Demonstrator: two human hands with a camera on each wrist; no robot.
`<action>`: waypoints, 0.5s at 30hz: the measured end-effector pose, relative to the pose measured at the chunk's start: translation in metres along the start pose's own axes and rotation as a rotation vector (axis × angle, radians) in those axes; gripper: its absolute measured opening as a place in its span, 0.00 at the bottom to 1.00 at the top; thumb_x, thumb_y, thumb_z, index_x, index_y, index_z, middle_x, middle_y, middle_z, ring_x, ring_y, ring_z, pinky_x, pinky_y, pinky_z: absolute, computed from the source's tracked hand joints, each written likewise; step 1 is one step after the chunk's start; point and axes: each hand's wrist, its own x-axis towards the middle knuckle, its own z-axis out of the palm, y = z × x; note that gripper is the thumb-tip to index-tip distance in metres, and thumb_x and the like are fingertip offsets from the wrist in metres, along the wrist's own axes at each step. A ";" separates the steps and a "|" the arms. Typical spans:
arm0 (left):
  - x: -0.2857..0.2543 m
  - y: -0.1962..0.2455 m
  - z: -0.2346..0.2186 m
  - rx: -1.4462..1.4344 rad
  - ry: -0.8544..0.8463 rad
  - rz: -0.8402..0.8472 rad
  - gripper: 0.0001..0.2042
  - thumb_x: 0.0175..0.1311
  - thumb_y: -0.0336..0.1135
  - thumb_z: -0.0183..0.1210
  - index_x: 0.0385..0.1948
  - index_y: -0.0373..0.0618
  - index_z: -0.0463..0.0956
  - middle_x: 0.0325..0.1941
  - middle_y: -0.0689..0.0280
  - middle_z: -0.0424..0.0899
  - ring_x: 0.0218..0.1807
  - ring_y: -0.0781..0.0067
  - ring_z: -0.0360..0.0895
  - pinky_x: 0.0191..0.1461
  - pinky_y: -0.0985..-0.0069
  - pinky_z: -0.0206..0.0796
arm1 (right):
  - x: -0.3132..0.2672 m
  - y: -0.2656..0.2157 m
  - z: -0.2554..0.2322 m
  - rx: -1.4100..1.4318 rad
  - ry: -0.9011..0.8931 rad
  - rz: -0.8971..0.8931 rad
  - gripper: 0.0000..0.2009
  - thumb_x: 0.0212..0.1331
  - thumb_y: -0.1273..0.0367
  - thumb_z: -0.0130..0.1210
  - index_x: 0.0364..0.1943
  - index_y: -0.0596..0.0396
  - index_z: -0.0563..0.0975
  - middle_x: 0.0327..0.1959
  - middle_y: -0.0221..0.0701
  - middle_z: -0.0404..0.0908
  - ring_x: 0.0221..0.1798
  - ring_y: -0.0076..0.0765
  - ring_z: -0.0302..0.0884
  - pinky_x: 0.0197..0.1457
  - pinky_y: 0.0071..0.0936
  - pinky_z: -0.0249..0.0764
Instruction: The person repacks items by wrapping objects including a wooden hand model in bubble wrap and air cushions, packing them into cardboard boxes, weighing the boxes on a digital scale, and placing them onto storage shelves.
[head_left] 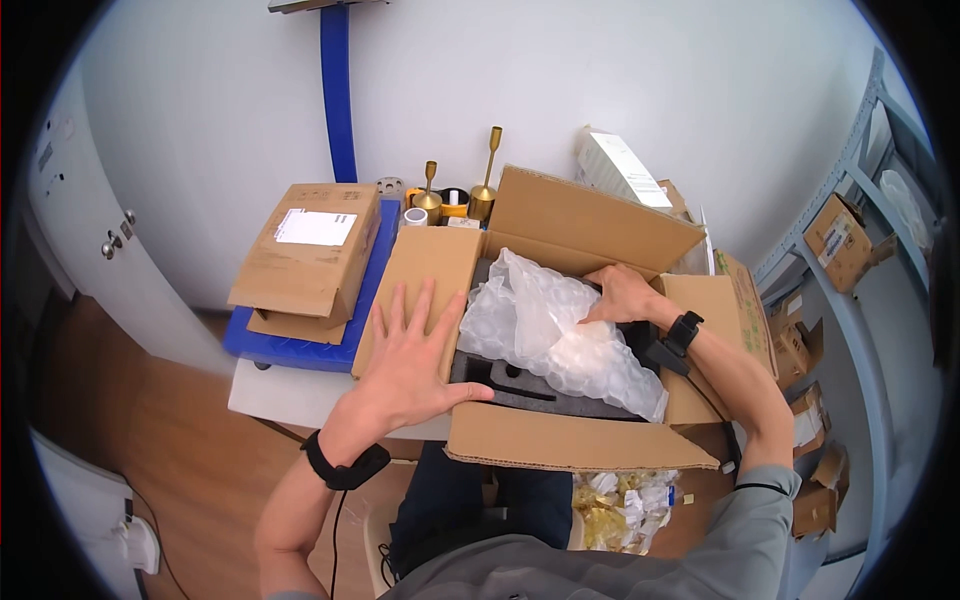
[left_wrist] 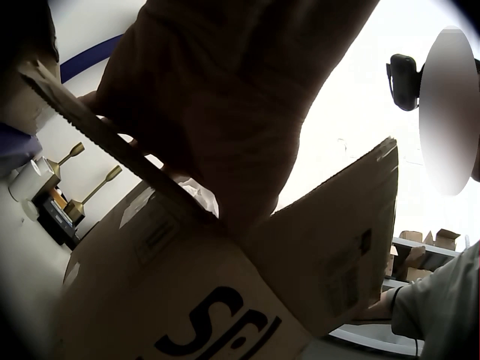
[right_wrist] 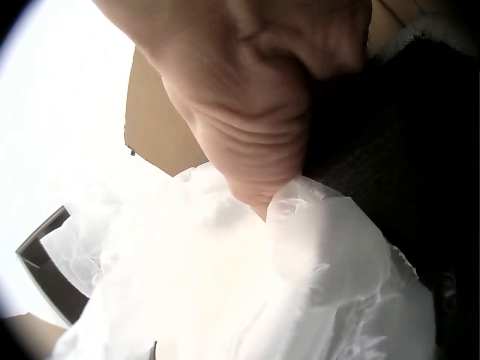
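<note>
An opened cardboard box (head_left: 570,438) holds clear bubble wrap (head_left: 545,325) over dark grey foam (head_left: 560,402) with cut-out slots. My left hand (head_left: 415,355) lies spread on the box's left flap (head_left: 430,262), its thumb reaching over the foam. At the right of the inside, my right hand (head_left: 628,297) grips the bubble wrap, thumb on top and fingertips partly hidden. The right wrist view shows the thumb side of my right hand (right_wrist: 247,112) sunk into the white wrap (right_wrist: 202,277). In the left wrist view my left hand (left_wrist: 217,105) is above the box's printed side (left_wrist: 172,300).
A closed carton (head_left: 300,250) rests on a blue platform (head_left: 245,335) at the left. Behind the box stand brass candle holders (head_left: 482,200) and a white box (head_left: 620,165). Metal shelving (head_left: 850,310) with cartons is on the right; packing scraps (head_left: 625,510) lie below the table's front.
</note>
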 end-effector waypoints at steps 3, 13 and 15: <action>-0.016 0.001 0.000 -0.014 0.143 0.033 0.55 0.51 0.68 0.70 0.77 0.47 0.55 0.82 0.40 0.47 0.82 0.28 0.40 0.80 0.34 0.30 | -0.008 -0.002 0.000 -0.016 0.058 -0.027 0.43 0.39 0.46 0.74 0.62 0.59 0.79 0.58 0.51 0.82 0.64 0.55 0.78 0.71 0.42 0.70; -0.108 0.012 0.095 -0.429 1.013 -0.018 0.45 0.64 0.59 0.65 0.74 0.40 0.56 0.78 0.42 0.58 0.79 0.39 0.54 0.80 0.45 0.44 | -0.036 0.001 0.011 0.086 0.016 0.021 0.42 0.40 0.49 0.75 0.60 0.62 0.80 0.55 0.50 0.85 0.61 0.53 0.80 0.70 0.39 0.71; -0.106 0.011 0.101 -0.630 0.809 -0.095 0.46 0.64 0.60 0.65 0.74 0.38 0.55 0.77 0.42 0.59 0.78 0.41 0.56 0.80 0.49 0.45 | -0.047 0.006 0.017 0.171 0.003 0.040 0.40 0.41 0.51 0.75 0.59 0.61 0.81 0.54 0.49 0.85 0.60 0.51 0.81 0.68 0.37 0.72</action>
